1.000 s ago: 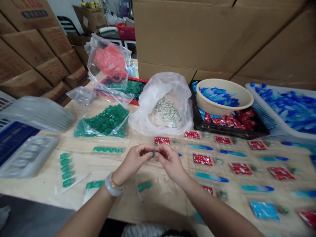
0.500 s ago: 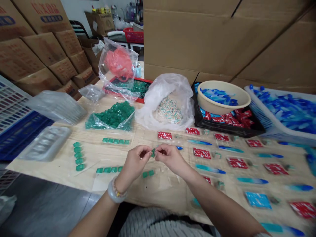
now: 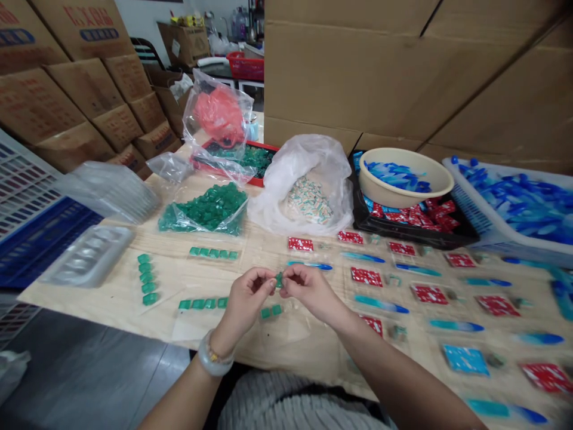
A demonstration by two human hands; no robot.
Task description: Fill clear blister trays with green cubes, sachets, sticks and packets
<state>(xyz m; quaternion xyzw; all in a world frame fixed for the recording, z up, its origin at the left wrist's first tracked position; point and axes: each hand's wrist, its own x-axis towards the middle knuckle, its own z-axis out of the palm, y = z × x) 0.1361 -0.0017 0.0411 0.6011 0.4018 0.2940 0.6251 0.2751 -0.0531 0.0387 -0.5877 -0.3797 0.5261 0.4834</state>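
Observation:
Between the fingertips of my left hand (image 3: 250, 298) and my right hand (image 3: 308, 291) is a small green piece (image 3: 279, 279); both hands pinch it above the table. Its exact shape is partly hidden by the fingers. Below and beside my left hand lies a row of green squares (image 3: 209, 303), with two more green squares (image 3: 271, 311) just right of my wrist. Another row of green squares (image 3: 213, 253) sits farther back, and a column of them (image 3: 146, 279) stands to the left. A blue stick-shaped piece (image 3: 310, 265) lies behind my right hand.
An open bag of green pieces (image 3: 210, 209) and a white bag of small printed pieces (image 3: 308, 200) stand behind. Farther right are a cream basin (image 3: 405, 179), a black tray (image 3: 416, 236) and a white basket (image 3: 474, 203). Red packets (image 3: 366, 276) and blue sticks cover the right side.
Both hands stay together on the small green piece with only slight finger movement. The whole view has shifted a little, uncovering more of the blue stick behind my right hand.

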